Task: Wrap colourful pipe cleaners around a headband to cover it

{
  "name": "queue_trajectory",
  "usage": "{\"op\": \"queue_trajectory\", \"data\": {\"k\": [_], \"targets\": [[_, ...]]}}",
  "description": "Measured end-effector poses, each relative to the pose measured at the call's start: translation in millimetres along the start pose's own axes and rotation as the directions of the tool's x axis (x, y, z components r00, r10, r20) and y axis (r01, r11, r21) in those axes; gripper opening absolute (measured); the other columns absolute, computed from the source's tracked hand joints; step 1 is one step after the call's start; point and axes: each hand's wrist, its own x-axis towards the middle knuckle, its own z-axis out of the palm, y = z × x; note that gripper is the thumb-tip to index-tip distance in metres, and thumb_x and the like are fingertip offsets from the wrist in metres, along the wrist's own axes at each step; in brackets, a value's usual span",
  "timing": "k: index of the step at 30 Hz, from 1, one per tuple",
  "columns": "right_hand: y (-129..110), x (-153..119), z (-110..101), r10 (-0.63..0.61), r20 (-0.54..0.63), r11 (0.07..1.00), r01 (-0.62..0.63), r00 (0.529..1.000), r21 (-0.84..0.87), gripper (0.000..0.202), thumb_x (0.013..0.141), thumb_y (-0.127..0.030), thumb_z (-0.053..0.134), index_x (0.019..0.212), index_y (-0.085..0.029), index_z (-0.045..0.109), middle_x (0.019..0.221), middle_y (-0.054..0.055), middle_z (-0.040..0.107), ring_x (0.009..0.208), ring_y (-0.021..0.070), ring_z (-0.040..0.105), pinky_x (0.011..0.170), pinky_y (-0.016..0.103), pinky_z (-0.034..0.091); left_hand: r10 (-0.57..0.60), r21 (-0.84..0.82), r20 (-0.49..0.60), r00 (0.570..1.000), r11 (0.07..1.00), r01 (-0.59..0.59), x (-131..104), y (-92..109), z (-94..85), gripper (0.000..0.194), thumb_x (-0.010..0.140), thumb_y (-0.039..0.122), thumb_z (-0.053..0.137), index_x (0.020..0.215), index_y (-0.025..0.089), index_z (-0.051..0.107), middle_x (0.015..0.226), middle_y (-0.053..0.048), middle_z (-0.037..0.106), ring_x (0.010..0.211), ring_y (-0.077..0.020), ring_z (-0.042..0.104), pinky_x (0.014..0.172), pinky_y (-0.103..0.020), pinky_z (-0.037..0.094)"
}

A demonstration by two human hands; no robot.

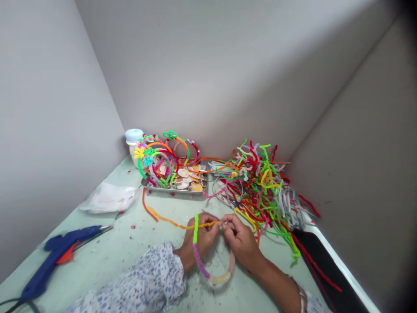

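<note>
Above the table (130,245), closed fingers (230,234) pinch orange strand (177,225).

soft, diffuse light is spreading over my tabletop (153,237), seemingly from overhead, leaving only faint shadows beneath my left hand (206,238) and right hand (241,241). the back wall (195,87) is glowing palest near its middle; a broad, soft-edged shadow is slanting across its upper right, and the right wall (365,152) is lying dim. black, blurred vignetting is swallowing the far right edge. the wide lens is stretching the walls toward the borders. i am seeing slight softness in the orange strand (178,225), fine fibres merging in the pile of pipe cleaners (260,187), and pale glare on the packet (109,198).
</note>
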Motion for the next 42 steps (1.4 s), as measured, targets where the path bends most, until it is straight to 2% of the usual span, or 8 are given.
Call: {"op": "queue_trajectory", "data": {"k": [4, 8, 16, 19, 27, 33, 39, 42], "targets": [[-3.0, -0.9, 0.4, -0.001, 0.005, 0.998, 0.001, 1.000, -0.058, 0.013, 0.084, -0.026, 0.043, 0.093, -0.020, 0.050, 0.053, -0.007, 0.039, 0.049, 0.0117, 0.040, 0.049, 0.022, 0.030, 0.101, 0.090, 0.006, 0.995, 0.991, -0.101, -3.7, 1.4, -2.9, 0.018, 0.076, 0.030, 0.053, 0.073, 0.016, 0.064, 0.069, -0.003, 0.062, 0.065, -0.0140, 0.057, 0.059, -0.024, 0.043], [-4.9, -2.2, 3.4, 0.007, -0.015, 0.999, -0.008, 1.000, -0.047, 0.012, 0.083, -0.026, 0.043, 0.092, -0.021, 0.050, 0.052, -0.007, 0.036, 0.049, 0.0123, 0.039, 0.049, 0.022, 0.030, 0.161, 0.153, 0.038, 0.986, 0.974, -0.165, -5.0, 2.2, -7.3, 0.018, 0.078, 0.029, 0.052, 0.075, 0.016, 0.065, 0.070, -0.003, 0.062, 0.063, -0.0138, 0.056, 0.059, -0.024, 0.042], [-4.0, -1.8, 4.6, 0.019, -0.013, 1.000, -0.019, 1.000, -0.019, 0.010, 0.082, -0.022, 0.044, 0.091, -0.021, 0.050, 0.052, -0.008, 0.036, 0.049, 0.0111, 0.038, 0.049, 0.021, 0.029, 0.150, 0.137, 0.088, 0.985, 0.977, -0.162, -6.2, -4.5, -7.2, 0.018, 0.080, 0.029, 0.050, 0.080, 0.016, 0.063, 0.073, -0.004, 0.060, 0.065, -0.0142, 0.055, 0.060, -0.025, 0.042], [-2.3, -0.1, 2.9, 0.033, -0.012, 0.999, -0.033, 0.999, 0.010, 0.010, 0.082, -0.021, 0.044, 0.090, -0.021, 0.050, 0.052, -0.008, 0.037, 0.048, 0.0108, 0.038, 0.048, 0.021, 0.029, 0.180, 0.118, 0.119, 0.976, 0.974, -0.194, -5.9, -6.0, -6.7, 0.017, 0.081, 0.027, 0.048, 0.086, 0.016, 0.061, 0.078, -0.005, 0.060, 0.070, -0.0154, 0.056, 0.063, -0.025, 0.043], [-1.9, 1.0, 0.3, 0.052, 0.034, 0.997, -0.054, 0.998, 0.062, 0.010, 0.083, -0.023, 0.043, 0.089, -0.020, 0.050, 0.051, -0.008, 0.045, 0.048, 0.0104, 0.041, 0.046, 0.020, 0.029, 0.226, 0.144, 0.166, 0.960, 0.957, -0.251, -4.7, -5.4, -11.8, 0.016, 0.082, 0.022, 0.046, 0.086, 0.018, 0.061, 0.080, -0.003, 0.061, 0.072, -0.0147, 0.055, 0.063, -0.025, 0.040], [-5.2, 1.6, -0.8, 0.082, 0.086, 0.982, -0.096, 0.993, 0.165, 0.009, 0.081, -0.024, 0.044, 0.088, -0.020, 0.049, 0.049, -0.009, 0.042, 0.045, 0.0098, 0.039, 0.045, 0.020, 0.031, 0.263, 0.163, 0.188, 0.946, 0.942, -0.294, -1.9, -6.9, -15.0, 0.018, 0.084, 0.028, 0.046, 0.084, 0.019, 0.061, 0.078, -0.003, 0.061, 0.072, -0.0143, 0.055, 0.064, -0.025, 0.039], [-2.9, 4.1, -2.1, 0.095, 0.129, 0.972, -0.120, 0.987, 0.202, 0.009, 0.080, -0.024, 0.045, 0.088, -0.020, 0.049, 0.048, -0.009, 0.041, 0.043, 0.0093, 0.037, 0.045, 0.019, 0.031, 0.281, 0.172, 0.255, 0.925, 0.928, -0.329, 4.4, -7.3, -19.1, 0.021, 0.082, 0.033, 0.048, 0.083, 0.020, 0.065, 0.078, -0.004, 0.060, 0.073, -0.0152, 0.054, 0.064, -0.024, 0.040], [-1.2, 5.1, -2.7, 0.106, 0.133, 0.971, -0.131, 0.985, 0.198, 0.009, 0.080, -0.024, 0.044, 0.087, -0.020, 0.049, 0.047, -0.009, 0.041, 0.042, 0.0090, 0.038, 0.044, 0.019, 0.031, 0.264, 0.169, 0.237, 0.935, 0.936, -0.307, 7.1, -7.6, -19.4, 0.020, 0.081, 0.031, 0.050, 0.081, 0.021, 0.068, 0.080, -0.004, 0.058, 0.076, -0.0152, 0.054, 0.065, -0.024, 0.041]]}}
